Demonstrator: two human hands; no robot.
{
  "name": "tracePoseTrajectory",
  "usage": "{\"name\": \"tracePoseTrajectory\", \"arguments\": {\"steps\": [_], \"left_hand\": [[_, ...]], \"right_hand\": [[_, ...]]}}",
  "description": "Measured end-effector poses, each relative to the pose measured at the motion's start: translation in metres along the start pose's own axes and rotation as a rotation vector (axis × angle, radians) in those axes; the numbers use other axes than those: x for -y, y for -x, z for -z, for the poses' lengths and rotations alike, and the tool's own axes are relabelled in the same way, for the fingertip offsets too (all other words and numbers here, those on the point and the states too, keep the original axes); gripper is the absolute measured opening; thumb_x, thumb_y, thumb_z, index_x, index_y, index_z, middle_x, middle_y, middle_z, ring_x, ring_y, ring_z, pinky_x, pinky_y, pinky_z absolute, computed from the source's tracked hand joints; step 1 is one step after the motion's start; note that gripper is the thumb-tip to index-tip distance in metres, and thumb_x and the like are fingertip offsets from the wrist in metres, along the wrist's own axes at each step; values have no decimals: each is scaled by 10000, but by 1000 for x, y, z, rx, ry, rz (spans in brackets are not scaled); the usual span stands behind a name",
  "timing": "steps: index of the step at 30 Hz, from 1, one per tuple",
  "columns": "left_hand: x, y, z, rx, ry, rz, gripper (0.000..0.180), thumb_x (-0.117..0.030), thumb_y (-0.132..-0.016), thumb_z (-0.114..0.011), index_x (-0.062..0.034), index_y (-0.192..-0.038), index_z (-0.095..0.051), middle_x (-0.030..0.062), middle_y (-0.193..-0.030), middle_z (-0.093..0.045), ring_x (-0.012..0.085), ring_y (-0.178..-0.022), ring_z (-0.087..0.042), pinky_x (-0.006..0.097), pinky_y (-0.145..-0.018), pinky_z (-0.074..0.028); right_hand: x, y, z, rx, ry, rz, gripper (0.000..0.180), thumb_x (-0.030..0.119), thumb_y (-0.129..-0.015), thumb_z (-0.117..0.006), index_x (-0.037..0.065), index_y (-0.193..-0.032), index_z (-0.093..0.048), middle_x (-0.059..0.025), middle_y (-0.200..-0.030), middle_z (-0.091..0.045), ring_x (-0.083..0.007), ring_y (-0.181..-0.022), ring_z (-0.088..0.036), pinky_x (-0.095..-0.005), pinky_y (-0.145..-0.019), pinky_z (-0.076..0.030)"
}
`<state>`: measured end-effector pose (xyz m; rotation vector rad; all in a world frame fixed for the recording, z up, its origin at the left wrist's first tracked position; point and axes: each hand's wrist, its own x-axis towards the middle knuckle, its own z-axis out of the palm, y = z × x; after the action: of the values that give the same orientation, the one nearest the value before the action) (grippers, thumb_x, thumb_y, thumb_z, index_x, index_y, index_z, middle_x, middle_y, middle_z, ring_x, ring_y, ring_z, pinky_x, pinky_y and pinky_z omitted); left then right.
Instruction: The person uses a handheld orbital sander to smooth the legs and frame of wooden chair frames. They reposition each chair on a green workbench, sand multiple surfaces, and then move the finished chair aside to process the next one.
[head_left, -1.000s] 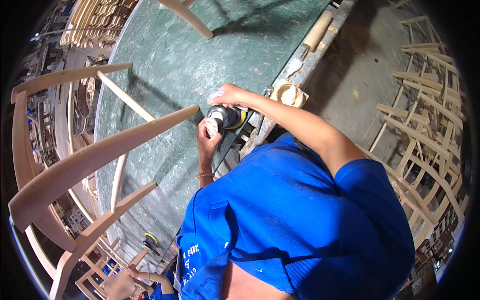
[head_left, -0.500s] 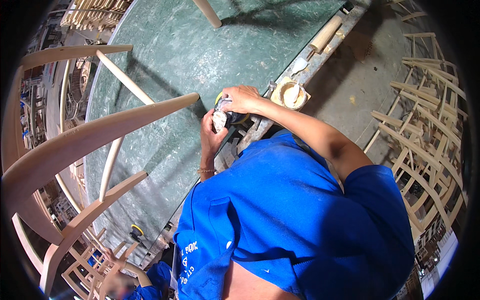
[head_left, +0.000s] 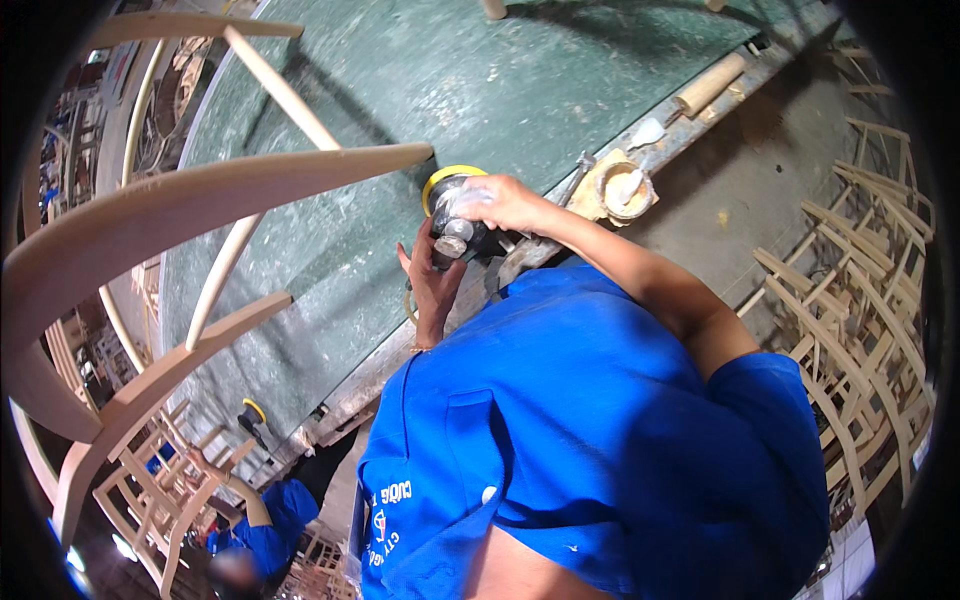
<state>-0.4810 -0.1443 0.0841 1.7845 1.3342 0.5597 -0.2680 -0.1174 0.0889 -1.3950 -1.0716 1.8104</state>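
Note:
On the green worktop [head_left: 370, 210], near its edge, stands a hand-held sander [head_left: 441, 190] with a yellow-rimmed pad and dark body. My right hand [head_left: 505, 203] is closed over the top of it. My left hand [head_left: 437, 285] is at the sander's near side, thumb and fingers curled about a pale, dusty round end [head_left: 450, 246]. Whether that end belongs to the sander I cannot tell. A thin, tan curved edge [head_left: 409, 303] shows beside my left wrist; its kind is unclear. The tip of a curved wooden chair part [head_left: 230, 195] reaches close to the sander.
Right of my hands, a cup of pale paste [head_left: 610, 205] with a spatula sits on the table's edge, near a wooden roller [head_left: 712, 85]. Chair frames [head_left: 840, 290] are stacked at right. At lower left are another sander [head_left: 252, 415] and a co-worker in blue [head_left: 268, 530].
The view has shifted, so the table items sit further right. The sander's yellow rim shows more, and the round end in my left hand looks turned and less white. Left fingers have spread slightly.

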Motion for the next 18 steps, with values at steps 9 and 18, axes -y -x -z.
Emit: {"name": "tracePoseTrajectory", "arguments": {"steps": [9, 18], "left_hand": [[7, 0, 7, -62, -28, 7, 637, -107, -676, -633, -45, -1297, -508, 96, -1206, -616, 256, -1152, -565, 575, -1137, -60], [11, -3, 10, 8, -62, -6, 721, -114, -664, -660, -46, -1350, -451, 119, -1203, -598, 274, -1160, -548, 578, -1119, -106]], "right_hand": [[13, -5, -13, -40, 22, 73, 332, 287, -913, -638, 73, -1166, -623, 15, -617, -542, -31, -460, -442, -206, -408, -375], [24, -3, -32, -239, 785, 156, 448, 414, -790, -661, 149, -1137, -564, -180, -929, -678, -382, -872, -651, -505, -741, -498]]}}
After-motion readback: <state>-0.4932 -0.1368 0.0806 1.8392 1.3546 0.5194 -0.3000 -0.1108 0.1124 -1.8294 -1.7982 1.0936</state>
